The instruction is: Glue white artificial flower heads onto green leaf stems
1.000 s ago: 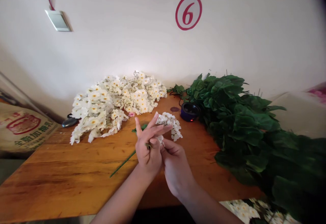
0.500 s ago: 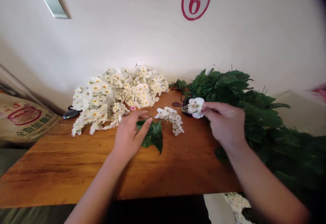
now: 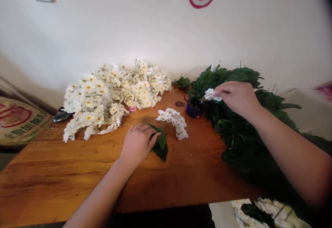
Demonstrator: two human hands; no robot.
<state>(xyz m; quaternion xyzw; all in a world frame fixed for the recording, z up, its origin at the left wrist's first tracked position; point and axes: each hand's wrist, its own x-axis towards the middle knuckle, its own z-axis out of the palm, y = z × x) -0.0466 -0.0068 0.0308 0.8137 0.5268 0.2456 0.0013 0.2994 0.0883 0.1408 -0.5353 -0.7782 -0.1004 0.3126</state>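
Note:
My left hand (image 3: 140,141) rests low over the table, thumb and fingers closed on green leaves (image 3: 161,143). From these leaves a thin stem runs to a drooping spray of white flowers (image 3: 173,118) on the wood. My right hand (image 3: 237,96) pinches a small white flower sprig (image 3: 212,94) between thumb and fingertips. The sprig's thin stem ends point left, close above a small dark blue round pot (image 3: 193,110) with a lit red light. Whether the stem ends touch the pot's inside, I cannot tell.
A big heap of white flowers (image 3: 97,98) lies at the back left of the wooden table (image 3: 85,176). Piled green leaves (image 3: 238,134) cover the right side. A dark, shiny rounded object (image 3: 62,116) and a printed sack (image 3: 22,124) are at far left. More white flowers (image 3: 250,214) lie below the table edge.
My right hand has moved right and up with the white flower sprig, uncovering the blue pot. The fingers of my left hand have closed over the leaves. The view has tipped downward.

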